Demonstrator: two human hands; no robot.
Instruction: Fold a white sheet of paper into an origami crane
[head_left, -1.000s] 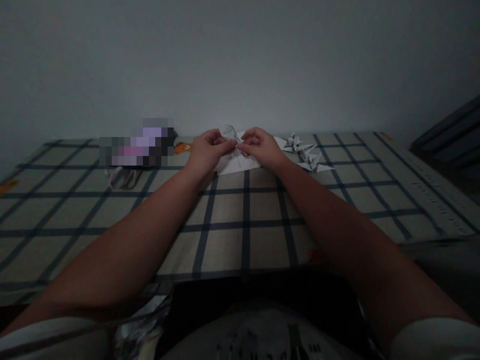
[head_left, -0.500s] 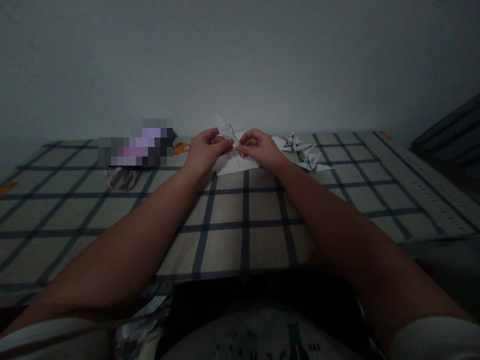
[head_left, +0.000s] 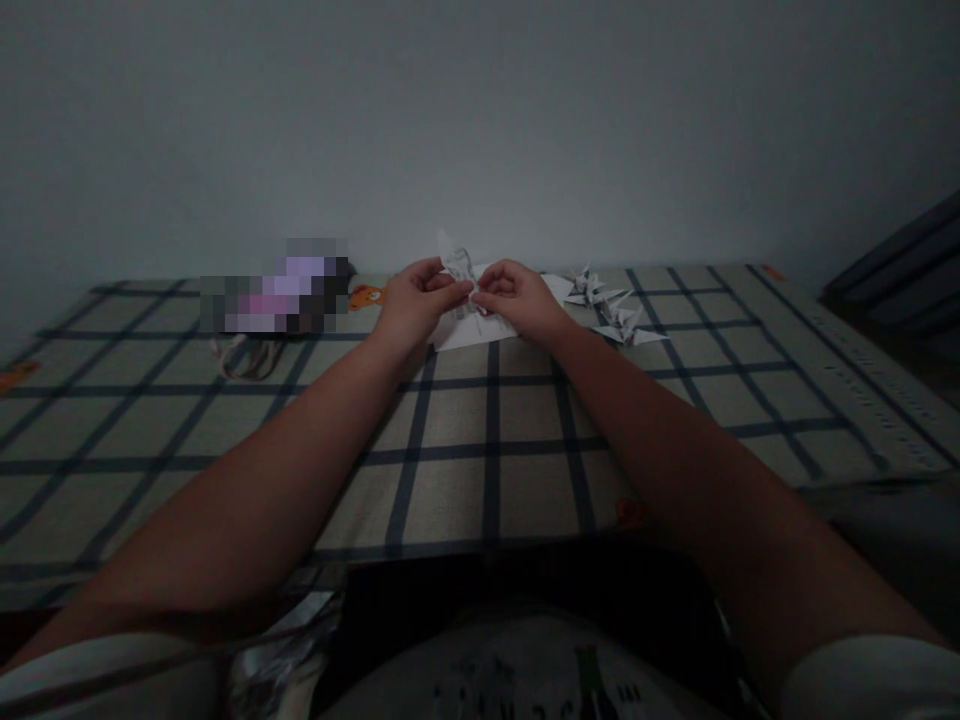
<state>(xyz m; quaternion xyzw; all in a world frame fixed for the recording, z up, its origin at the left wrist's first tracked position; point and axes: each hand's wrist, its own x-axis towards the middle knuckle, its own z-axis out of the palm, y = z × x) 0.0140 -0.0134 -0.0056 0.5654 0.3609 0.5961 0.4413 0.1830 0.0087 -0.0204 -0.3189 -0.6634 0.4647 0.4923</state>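
Between my two hands is a piece of folded printed paper (head_left: 459, 262), its pale pointed tip sticking up toward the wall. My left hand (head_left: 420, 300) pinches it from the left, thumb against fingers. From the right, my right hand (head_left: 519, 295) pinches its lower edge, the fingertips almost meeting those of the left. Beneath the hands lie flat sheets of paper (head_left: 457, 335), partly covered by them. Just right of my right hand sit folded paper cranes (head_left: 622, 322), made from similar printed paper. Fingers hide the lower folds of the held piece.
A checked tablecloth (head_left: 450, 490) covers the table, which stands against a plain wall (head_left: 480, 130). At the back left lies a blurred-out purple and dark item (head_left: 300, 285) with a pale cord loop (head_left: 251, 360). A dark slatted object (head_left: 900, 260) stands beyond the right edge.
The left fingertips have shifted slightly right, closer to the right hand's. The paper's upright tip has moved a little to the right with them. The right hand is almost unmoved.
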